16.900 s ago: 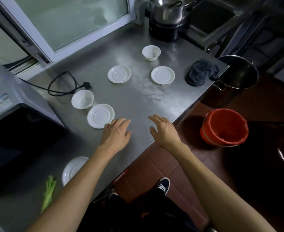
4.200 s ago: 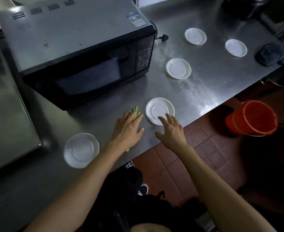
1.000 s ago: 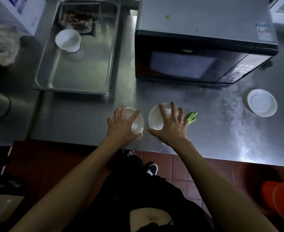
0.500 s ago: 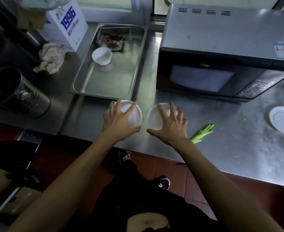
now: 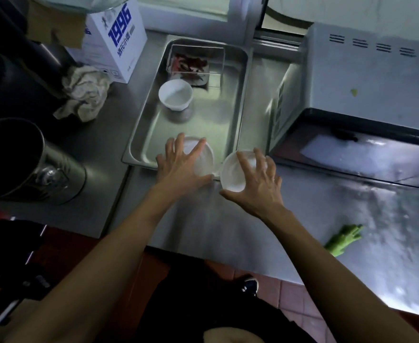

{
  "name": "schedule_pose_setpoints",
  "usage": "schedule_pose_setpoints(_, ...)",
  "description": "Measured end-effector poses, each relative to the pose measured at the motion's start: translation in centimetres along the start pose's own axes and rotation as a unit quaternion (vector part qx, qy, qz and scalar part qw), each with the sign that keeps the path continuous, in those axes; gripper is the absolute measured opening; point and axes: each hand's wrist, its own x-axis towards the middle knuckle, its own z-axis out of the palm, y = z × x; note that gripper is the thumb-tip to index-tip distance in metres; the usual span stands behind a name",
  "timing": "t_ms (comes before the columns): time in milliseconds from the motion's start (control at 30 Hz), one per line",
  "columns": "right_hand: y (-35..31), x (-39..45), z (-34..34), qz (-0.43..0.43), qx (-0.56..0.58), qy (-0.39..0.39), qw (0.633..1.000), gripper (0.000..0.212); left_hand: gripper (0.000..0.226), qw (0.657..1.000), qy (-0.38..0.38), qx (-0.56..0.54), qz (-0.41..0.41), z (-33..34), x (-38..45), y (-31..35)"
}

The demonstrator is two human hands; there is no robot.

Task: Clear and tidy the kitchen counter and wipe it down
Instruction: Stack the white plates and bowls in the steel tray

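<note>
left hand (image 5: 178, 167) grips a white saucer (image 5: 202, 157) from above, over near-right corner of the steel tray (image 5: 139, 142). right hand (image 5: 255, 179) grips a 2nd saucer (image 5: 230, 174) just right of it, above the tabletop (image 5: 228, 224). white bowl (image 5: 175, 94) sits farther back in tray. microwave (image 5: 366, 115) to the right.
</note>
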Motion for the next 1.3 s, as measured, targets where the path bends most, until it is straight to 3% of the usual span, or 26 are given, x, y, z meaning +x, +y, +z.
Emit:
schedule_pose_setpoints(133,-2.4,2.9,0.2,0.029,0.002,-0.003,1.0,0.106,0.102,1.0,-0.012,-0.003,0.024,0.5,3.9,-1.9)
schedule_pose_setpoints(400,-3.4,5.9,0.2,0.061,-0.006,-0.007,0.998,0.109,0.104,0.992,-0.112,-0.02,0.048,2.6,9.3,-2.5)
schedule_pose_setpoints(900,-0.7,11.0,-0.2,0.01,0.013,-0.034,0.999,0.111,0.105,0.989,-0.141,0.041,0.032,5.9,11.4,-0.5)
schedule_pose_setpoints(1100,-1.4,12.4,0.0,-0.018,0.011,-0.031,0.999,0.112,0.082,0.991,-0.13,0.032,0.003,5.1,11.1,-2.1)
schedule_pose_setpoints(1300,-4.6,14.1,0.4,-0.074,0.006,-0.022,0.997,0.11,0.055,0.997,-0.064,0.006,-0.03,3.4,9.7,-6.1)
